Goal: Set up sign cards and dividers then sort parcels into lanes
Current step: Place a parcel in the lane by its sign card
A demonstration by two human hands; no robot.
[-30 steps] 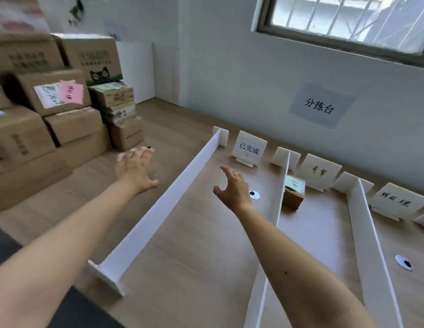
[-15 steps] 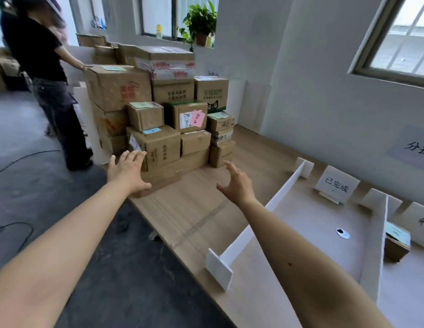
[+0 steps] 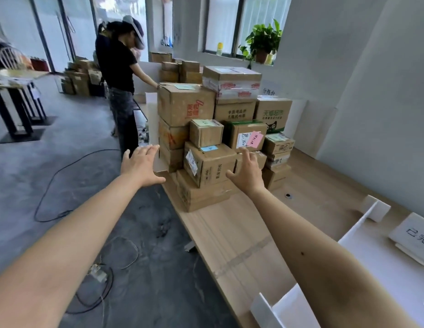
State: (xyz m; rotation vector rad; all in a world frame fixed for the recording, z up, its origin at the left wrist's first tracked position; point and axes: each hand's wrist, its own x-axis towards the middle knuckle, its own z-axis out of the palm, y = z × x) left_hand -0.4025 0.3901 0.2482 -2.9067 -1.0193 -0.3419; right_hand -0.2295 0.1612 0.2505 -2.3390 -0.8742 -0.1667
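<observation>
Both arms are stretched toward the stack of parcels (image 3: pixel 206 138) on the tabletop (image 3: pixel 230 233). The left hand (image 3: pixel 141 165) hovers at the stack's left front corner and the right hand (image 3: pixel 246 172) before its front. Both have spread fingers and hold nothing. A blue-labelled parcel (image 3: pixel 211 166) low in the stack sits between them. A white divider (image 3: pixel 358 223) and a sign card (image 3: pixel 414 230) stand well right of the stack.

Left hand (image 3: pixel 141 165), right hand (image 3: pixel 247 172) (both hands spread) before parcels (image 3: pixel 209 162).
</observation>
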